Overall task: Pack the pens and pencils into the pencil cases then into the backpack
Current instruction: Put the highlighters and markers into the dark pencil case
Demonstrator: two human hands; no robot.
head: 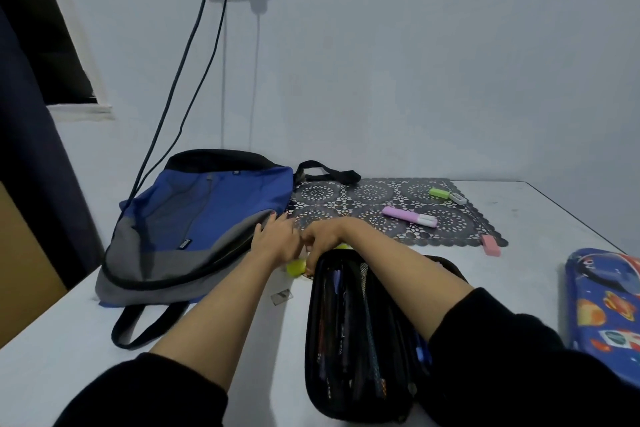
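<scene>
Both hands met at the far end of the black pencil case (360,333), probably for its zip.
On the left hand (273,241) fingers lay straight beside the backpack (194,229); on the right hand (323,236) they curled, hold unclear. The case lay open by the bench (69,340) front edge.

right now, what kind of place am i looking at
Probably a study desk in a home room: a white table against a plain wall, with a backpack, an open black pencil case, a pink highlighter on a patterned mat, and cables running up the wall.
</scene>
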